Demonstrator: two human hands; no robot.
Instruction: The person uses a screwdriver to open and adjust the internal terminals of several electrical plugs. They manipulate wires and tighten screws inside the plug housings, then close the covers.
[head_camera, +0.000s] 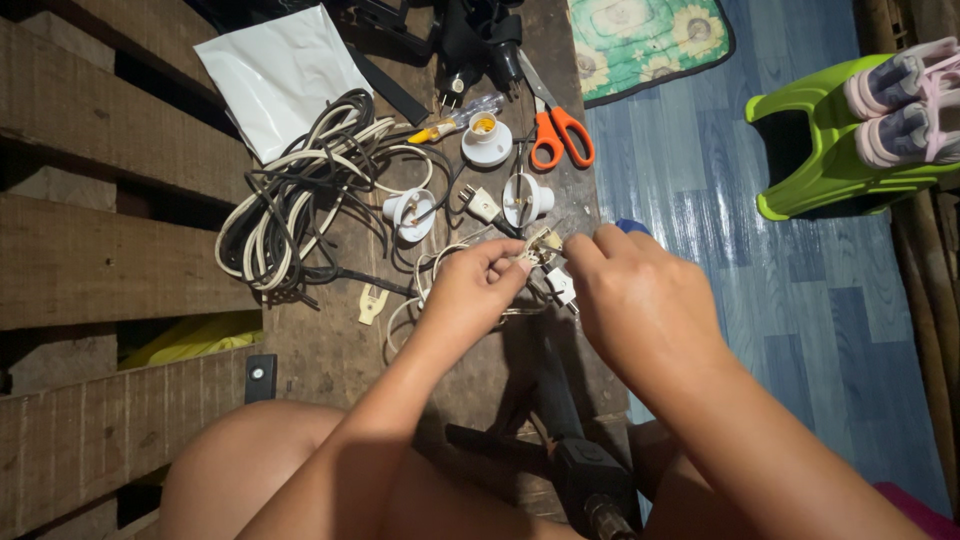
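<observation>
Grip, both hands: left hand (468, 290) and right hand (640, 300) met over the wooden table (330, 350), fingertips pinched together on a small cream plug part (543, 243) held just above the table top, thin white wire (425, 268) trailing from it toward the left.

Step in hand, as judged — fine assembly or wiring work on the plug piece; the next move would call for steady fingertip control, since the piece was small and partly hidden by the fingers.

Beside the hands: a second white plug piece (562, 287) just below the grip; a white two-pin plug (482, 205); three white lamp sockets (487, 140) (411, 212) (527, 198).

Further off: coil of black and white cable (290, 210); orange-handled scissors (556, 125); tester screwdriver with a yellow tip (455, 122); black plug (451, 92).

Packages — one flat white plastic bag (278, 75), rectangular, lying at the table's far left corner; no label legible. Yellow item (200, 338) showed between the wall planks, kind unclear.

Floor: green stool (820, 150) carrying pink shoes (905, 100).
</observation>
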